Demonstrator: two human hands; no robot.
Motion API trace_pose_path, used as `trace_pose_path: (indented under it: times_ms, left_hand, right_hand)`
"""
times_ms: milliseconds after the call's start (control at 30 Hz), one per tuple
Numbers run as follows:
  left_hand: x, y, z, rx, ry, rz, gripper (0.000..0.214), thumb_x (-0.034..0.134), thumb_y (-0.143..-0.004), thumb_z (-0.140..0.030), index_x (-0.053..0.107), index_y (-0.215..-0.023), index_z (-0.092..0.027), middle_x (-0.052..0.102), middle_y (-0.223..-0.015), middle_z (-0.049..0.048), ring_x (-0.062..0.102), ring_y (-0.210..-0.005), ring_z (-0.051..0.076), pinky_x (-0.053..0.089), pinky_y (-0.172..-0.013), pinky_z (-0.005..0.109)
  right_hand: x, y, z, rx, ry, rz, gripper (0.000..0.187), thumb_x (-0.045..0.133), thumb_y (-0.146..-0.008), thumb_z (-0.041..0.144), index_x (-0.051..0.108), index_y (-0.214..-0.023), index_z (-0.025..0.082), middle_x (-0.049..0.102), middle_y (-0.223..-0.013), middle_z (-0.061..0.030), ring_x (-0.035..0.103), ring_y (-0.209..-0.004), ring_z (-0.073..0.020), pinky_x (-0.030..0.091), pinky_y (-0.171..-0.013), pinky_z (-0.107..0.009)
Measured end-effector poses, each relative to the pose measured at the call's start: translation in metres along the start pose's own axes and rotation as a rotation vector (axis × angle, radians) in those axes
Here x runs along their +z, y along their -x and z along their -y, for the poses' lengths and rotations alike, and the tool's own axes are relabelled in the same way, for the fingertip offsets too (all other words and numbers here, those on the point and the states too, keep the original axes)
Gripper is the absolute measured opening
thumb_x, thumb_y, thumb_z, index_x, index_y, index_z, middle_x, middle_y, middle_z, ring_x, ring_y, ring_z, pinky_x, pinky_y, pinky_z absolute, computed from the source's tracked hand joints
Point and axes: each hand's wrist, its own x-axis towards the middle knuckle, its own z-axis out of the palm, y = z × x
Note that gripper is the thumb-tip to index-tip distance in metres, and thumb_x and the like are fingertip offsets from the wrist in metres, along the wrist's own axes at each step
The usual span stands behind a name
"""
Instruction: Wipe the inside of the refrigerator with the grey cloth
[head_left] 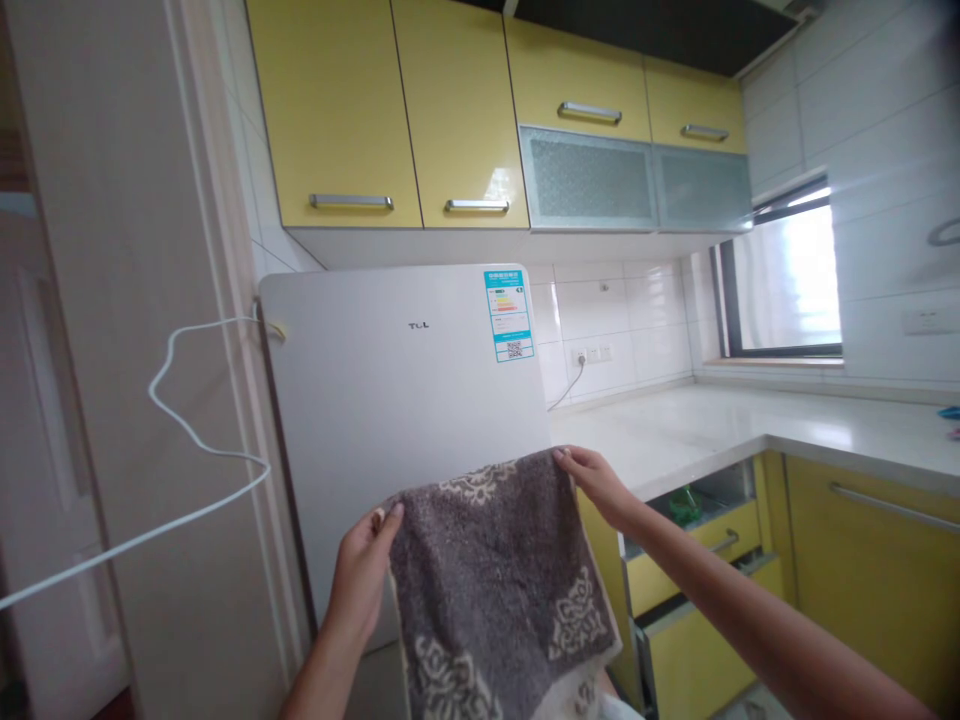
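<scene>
A grey-brown towel [495,570] with cream scroll patterns hangs spread out between my two hands. My left hand [364,560] is closed on its upper left corner, thumb on the near side. The upper right corner is pinched in my right hand [596,480]. Below, the towel drops out of the bottom of the view, and a paler part shows at its lower right. Behind it stands a white fridge [375,420] with an energy label [510,312] at its upper right. Whether the towel touches the fridge door I cannot tell.
Yellow wall cabinets [337,110] hang above the fridge. To the right runs a white countertop [697,420], with partly pulled-out drawers [682,570] under it. A white cord [202,445] loops past the door frame at left. A window [784,270] is at the far right.
</scene>
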Motion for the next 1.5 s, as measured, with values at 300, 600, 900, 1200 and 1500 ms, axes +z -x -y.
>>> trace_pose_path:
  times_ms: [300,600,900,1200,1500]
  left_hand:
    - [-0.027,-0.028,-0.005,0.230,-0.707,0.202,0.049,0.058,-0.075,-0.070,0.056,-0.058,-0.024,0.052,-0.048,-0.0039,0.049,-0.054,0.017,0.033,-0.059,0.028]
    - [-0.032,-0.041,0.001,0.179,-0.576,0.191,0.046,0.064,-0.072,-0.059,0.079,-0.094,-0.021,0.078,-0.075,0.0048,0.071,-0.075,0.027,0.051,-0.076,0.034]
    - [-0.034,-0.040,-0.011,0.188,-0.626,0.184,0.047,0.063,-0.072,-0.060,0.081,-0.095,-0.023,0.080,-0.077,0.0048,0.069,-0.070,0.027,0.049,-0.071,0.034]
    - [-0.035,-0.040,-0.013,0.199,-0.786,0.227,0.052,0.052,-0.079,-0.059,0.079,-0.104,-0.022,0.081,-0.088,0.0075,0.072,-0.082,0.028,0.048,-0.076,0.034]
    - [-0.035,-0.042,-0.003,0.125,-0.736,0.240,0.070,0.048,-0.077,-0.063,0.072,-0.116,-0.010,0.071,-0.061,0.0040,0.067,-0.063,0.025,0.049,-0.065,0.034]
  right_hand:
    - [-0.052,-0.006,0.013,-0.120,0.564,0.002,0.046,0.057,-0.086,0.060,0.052,-0.056,0.024,0.054,-0.053,0.0020,0.045,-0.056,-0.0150,0.030,-0.064,-0.030]
    - [-0.060,-0.006,0.027,-0.101,0.693,0.095,0.039,0.050,-0.090,0.050,0.071,-0.072,0.023,0.074,-0.068,-0.0040,0.065,-0.062,-0.0186,0.042,-0.066,-0.029]
    - [-0.062,-0.008,0.026,-0.092,0.730,0.178,0.035,0.048,-0.091,0.043,0.069,-0.072,0.022,0.076,-0.070,-0.0030,0.068,-0.062,-0.0178,0.045,-0.065,-0.029]
    - [-0.063,-0.007,0.023,-0.108,0.713,0.178,0.034,0.047,-0.092,0.043,0.065,-0.071,0.022,0.073,-0.066,-0.0035,0.068,-0.061,-0.0183,0.047,-0.065,-0.030]
    - [-0.059,-0.008,0.015,-0.011,0.562,0.156,0.033,0.044,-0.091,0.045,0.063,-0.079,0.021,0.073,-0.068,-0.0043,0.071,-0.063,-0.0179,0.056,-0.064,-0.031]
